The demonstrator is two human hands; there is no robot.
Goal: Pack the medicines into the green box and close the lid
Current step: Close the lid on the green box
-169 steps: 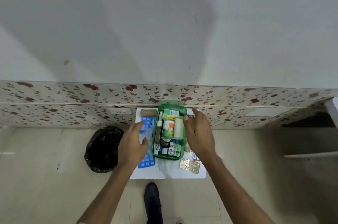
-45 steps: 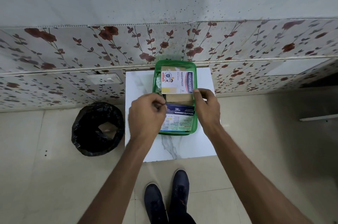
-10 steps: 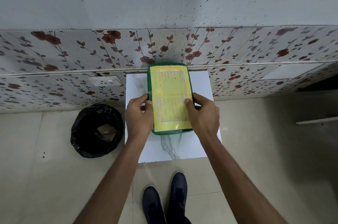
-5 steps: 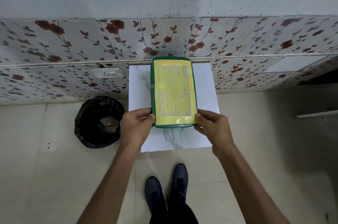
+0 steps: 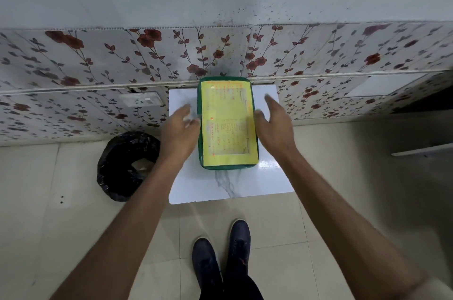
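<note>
The green box (image 5: 201, 128) lies on the white marble-look table (image 5: 267, 182) with its lid shut; a yellow printed label (image 5: 229, 125) covers the lid. No medicines are visible; the lid hides the inside. My left hand (image 5: 180, 131) hovers just left of the box, fingers spread and blurred, holding nothing. My right hand (image 5: 274, 125) is at the box's right side with fingers apart, also holding nothing. Whether either hand touches the box's edge is unclear.
A black bin bag (image 5: 125, 164) stands on the tiled floor left of the table. A flower-patterned wall (image 5: 98, 61) with a white socket (image 5: 141, 101) runs right behind the table. My dark shoes (image 5: 220, 258) are below the table's near edge.
Both hands have left the box's near corners and moved up along its sides, fingers spreading apart. The box lies shut in the same spot.
</note>
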